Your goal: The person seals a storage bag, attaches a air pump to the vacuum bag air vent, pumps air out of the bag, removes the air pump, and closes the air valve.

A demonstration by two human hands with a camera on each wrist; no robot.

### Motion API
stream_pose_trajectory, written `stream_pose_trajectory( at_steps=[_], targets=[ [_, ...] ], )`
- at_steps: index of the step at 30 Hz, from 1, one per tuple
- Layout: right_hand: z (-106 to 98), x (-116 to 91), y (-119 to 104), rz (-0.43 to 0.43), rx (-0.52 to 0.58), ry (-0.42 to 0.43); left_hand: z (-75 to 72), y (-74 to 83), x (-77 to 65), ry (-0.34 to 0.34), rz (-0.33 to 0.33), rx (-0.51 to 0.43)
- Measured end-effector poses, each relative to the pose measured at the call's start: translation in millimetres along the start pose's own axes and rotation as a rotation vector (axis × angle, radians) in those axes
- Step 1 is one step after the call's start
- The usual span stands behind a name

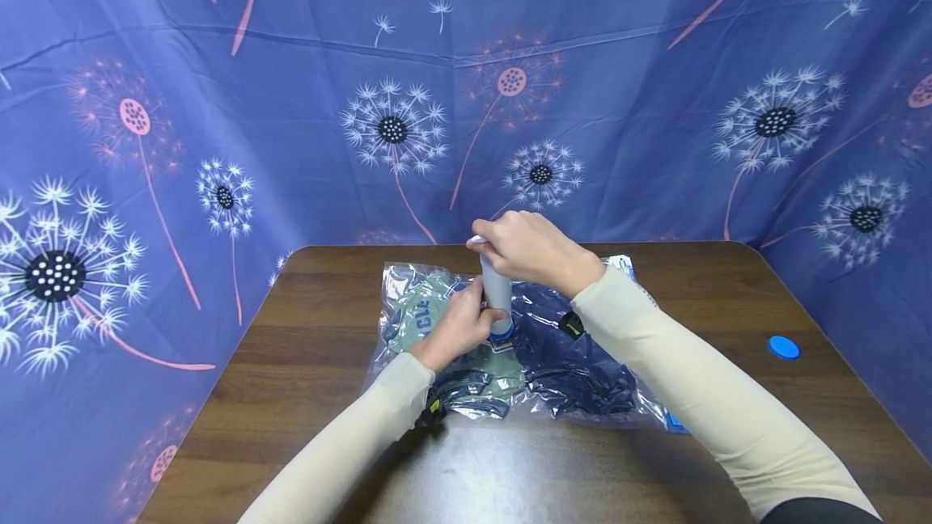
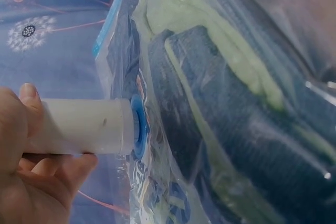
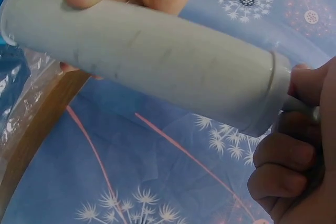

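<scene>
A white cylindrical hand pump (image 1: 497, 297) stands almost upright on the blue valve (image 2: 138, 127) of a clear plastic vacuum bag (image 1: 396, 281). Folded green and dark blue clothes (image 2: 194, 87) fill the bag. My left hand (image 1: 460, 323) grips the pump's barrel near its lower end, thumb and fingers around it. At the top, my right hand (image 1: 530, 247) holds the pump's handle with curled fingers, close against the barrel's end cap in the right wrist view. Part of the handle is hidden inside that hand.
A round blue cap (image 1: 784, 347) lies on the wooden table (image 1: 713, 297) to the right of the bag. Behind the table hangs a blue cloth (image 1: 306, 144) with dandelion prints, and it also runs along both sides.
</scene>
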State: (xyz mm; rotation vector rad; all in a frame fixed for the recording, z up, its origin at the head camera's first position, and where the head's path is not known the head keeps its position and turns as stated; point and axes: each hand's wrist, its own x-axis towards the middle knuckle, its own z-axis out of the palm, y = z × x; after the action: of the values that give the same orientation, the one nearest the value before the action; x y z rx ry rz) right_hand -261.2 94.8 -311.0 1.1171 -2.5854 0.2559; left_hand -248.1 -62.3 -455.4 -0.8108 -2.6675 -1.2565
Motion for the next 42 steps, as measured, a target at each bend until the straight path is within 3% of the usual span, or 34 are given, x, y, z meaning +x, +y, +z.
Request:
stream_pose_trajectory(
  at_steps=[13, 18, 23, 27, 35, 42],
  targets=[
    [-33.4, 3.3, 3.2, 0.039, -0.004, -0.067, -0.4, 6.0, 6.4, -0.006, 0.017, 0.047],
    [-58.6, 6.2, 0.2, 0.02, -0.041, -0.021, -0.1, 9.0, 6.6, 0.009, 0.03, 0.074],
    [-86.8, 9.6, -3.1, -0.011, -0.089, 0.084, 1.5, 10.7, 5.6, 0.023, 0.042, 0.076],
    [-97.9, 10.0, -5.6, -0.031, -0.114, 0.154, 2.3, 10.7, 3.6, 0.021, 0.043, 0.084],
    [-85.4, 10.6, -7.7, -0.093, -0.066, 0.256, 1.1, 9.9, 1.0, 0.015, 0.011, 0.069],
    [-46.9, 0.7, -4.2, -0.104, -0.023, 0.177, 5.0, 7.5, -2.6, 0.005, -0.012, 0.026]
  ],
)
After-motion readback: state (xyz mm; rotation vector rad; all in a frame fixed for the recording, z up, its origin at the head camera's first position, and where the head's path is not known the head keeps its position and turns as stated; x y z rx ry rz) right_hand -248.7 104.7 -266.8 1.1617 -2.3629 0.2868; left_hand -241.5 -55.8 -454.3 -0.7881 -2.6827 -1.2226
